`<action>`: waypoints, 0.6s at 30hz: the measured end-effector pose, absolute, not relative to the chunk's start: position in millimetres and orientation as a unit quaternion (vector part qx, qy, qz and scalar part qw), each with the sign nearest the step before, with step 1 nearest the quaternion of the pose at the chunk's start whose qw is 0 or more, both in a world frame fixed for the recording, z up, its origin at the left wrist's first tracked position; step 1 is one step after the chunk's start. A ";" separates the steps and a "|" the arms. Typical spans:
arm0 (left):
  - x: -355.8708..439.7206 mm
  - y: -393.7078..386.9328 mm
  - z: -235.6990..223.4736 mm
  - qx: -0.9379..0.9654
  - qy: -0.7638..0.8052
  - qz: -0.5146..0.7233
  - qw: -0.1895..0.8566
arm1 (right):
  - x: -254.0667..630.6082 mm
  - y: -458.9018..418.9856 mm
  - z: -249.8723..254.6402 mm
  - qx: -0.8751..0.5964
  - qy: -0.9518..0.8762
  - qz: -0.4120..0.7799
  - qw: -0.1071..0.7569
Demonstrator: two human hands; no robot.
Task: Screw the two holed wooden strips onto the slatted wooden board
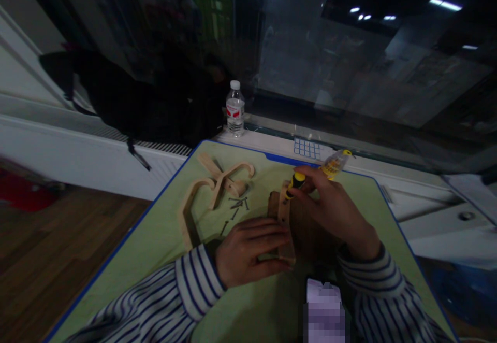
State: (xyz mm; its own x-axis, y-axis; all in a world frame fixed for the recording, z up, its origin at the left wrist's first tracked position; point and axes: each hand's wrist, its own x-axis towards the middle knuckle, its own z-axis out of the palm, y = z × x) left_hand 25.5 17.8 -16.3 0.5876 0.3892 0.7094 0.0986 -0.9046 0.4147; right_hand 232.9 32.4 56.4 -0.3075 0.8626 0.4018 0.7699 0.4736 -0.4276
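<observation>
My right hand (pixel 324 200) is closed on a short screwdriver (pixel 298 179) with a yellow and black handle. The screwdriver stands tilted over the upper part of a wooden piece with holes (pixel 284 211); its tip is too dark to make out. Wrapped over the lower part of that piece are the fingers of my left hand (pixel 252 249). A darker wooden block (pixel 273 204) lies against the piece, partly hidden. Several screws (pixel 236 204) lie loose to the left. Curved wooden hook pieces (pixel 191 203) rest beyond them.
A phone (pixel 325 306) lies near the table's front edge. A clear packet with yellow print (pixel 334 164) is at the back right. On the sill stand a water bottle (pixel 235 110) and a black bag (pixel 155 99). The green table (pixel 140 275) has a blue rim.
</observation>
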 end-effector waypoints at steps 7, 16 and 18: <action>25.4 18.1 -15.6 0.880 0.144 0.422 0.167 | 232.8 32.8 55.1 -0.474 -0.823 0.059 0.308; 26.1 17.5 -19.2 0.874 0.140 0.432 0.170 | 231.2 30.6 60.0 -0.442 -0.846 0.063 0.293; 26.1 17.7 -19.4 0.876 0.135 0.431 0.170 | 231.3 31.0 59.3 -0.452 -0.839 0.063 0.297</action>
